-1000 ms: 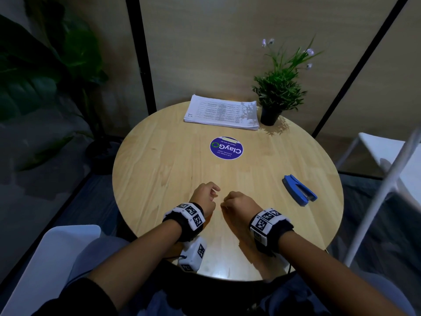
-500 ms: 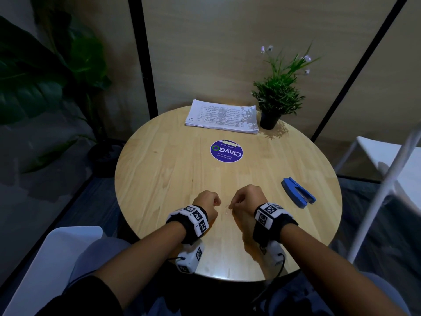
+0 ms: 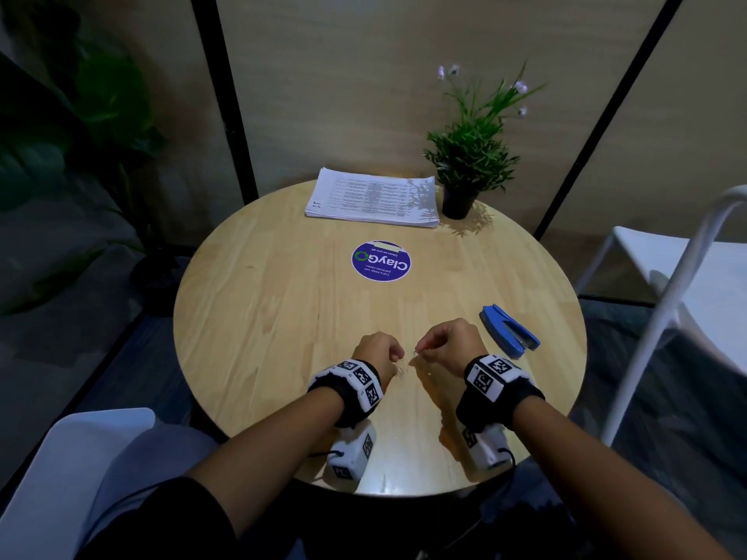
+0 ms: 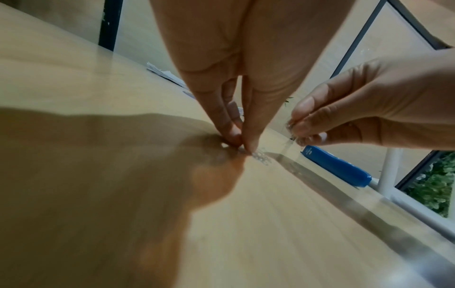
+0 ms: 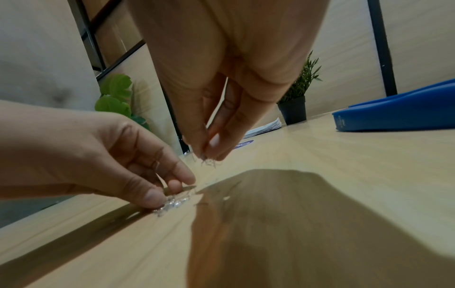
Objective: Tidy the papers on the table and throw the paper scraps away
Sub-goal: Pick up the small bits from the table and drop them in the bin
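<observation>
Table (image 3: 258, 317) first: paper stack (image 3: 374, 200) squared at far edge, stiff enough to lift by one side. Your left hand (image 3: 378, 353) pinches tiny glinting scraps (image 5: 169, 204) on the wood; right hand (image 3: 448, 343) holds a pinched tuft (image 5: 209, 161) just above. Featherlight, scatter easily; nip from above

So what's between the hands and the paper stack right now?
Only the round purple sticker on bare table, per the head view; the paper stack lies beyond it.
</observation>
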`<action>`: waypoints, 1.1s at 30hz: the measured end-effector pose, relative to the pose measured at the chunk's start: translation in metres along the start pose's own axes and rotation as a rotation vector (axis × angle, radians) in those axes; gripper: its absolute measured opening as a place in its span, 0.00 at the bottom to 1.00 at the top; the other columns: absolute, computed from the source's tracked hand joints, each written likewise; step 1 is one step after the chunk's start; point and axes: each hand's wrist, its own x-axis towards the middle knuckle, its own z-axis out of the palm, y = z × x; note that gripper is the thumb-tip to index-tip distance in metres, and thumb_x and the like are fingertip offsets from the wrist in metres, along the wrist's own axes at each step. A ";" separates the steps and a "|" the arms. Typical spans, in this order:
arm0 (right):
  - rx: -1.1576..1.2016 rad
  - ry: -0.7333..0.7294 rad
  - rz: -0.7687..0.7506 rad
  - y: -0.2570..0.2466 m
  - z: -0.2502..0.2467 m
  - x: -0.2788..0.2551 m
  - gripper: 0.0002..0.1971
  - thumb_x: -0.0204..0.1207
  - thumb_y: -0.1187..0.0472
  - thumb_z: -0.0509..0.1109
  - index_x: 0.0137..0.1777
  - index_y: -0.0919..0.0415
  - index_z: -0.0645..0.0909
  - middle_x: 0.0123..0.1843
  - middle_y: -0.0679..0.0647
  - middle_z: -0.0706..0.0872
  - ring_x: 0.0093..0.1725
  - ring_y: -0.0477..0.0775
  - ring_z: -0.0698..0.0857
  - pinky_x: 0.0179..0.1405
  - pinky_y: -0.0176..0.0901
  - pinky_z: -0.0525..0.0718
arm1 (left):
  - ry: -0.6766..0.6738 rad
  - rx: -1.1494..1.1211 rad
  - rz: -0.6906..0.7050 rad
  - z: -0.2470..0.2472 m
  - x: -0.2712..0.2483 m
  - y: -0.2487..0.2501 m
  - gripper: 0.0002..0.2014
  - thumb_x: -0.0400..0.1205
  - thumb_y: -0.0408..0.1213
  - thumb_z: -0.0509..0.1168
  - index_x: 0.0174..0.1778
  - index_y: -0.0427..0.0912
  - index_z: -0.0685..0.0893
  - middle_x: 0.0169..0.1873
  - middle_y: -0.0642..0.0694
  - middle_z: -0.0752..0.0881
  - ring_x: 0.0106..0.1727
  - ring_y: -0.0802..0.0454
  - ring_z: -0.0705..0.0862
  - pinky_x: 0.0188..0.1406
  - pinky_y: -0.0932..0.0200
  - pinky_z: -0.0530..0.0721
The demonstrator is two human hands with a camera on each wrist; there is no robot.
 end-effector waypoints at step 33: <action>0.021 0.034 0.032 0.015 -0.005 -0.001 0.06 0.71 0.69 0.74 0.37 0.59 0.89 0.40 0.53 0.89 0.46 0.52 0.87 0.52 0.42 0.86 | -0.046 0.095 0.007 0.015 0.006 0.018 0.11 0.76 0.34 0.72 0.54 0.37 0.88 0.53 0.40 0.88 0.53 0.44 0.86 0.52 0.60 0.81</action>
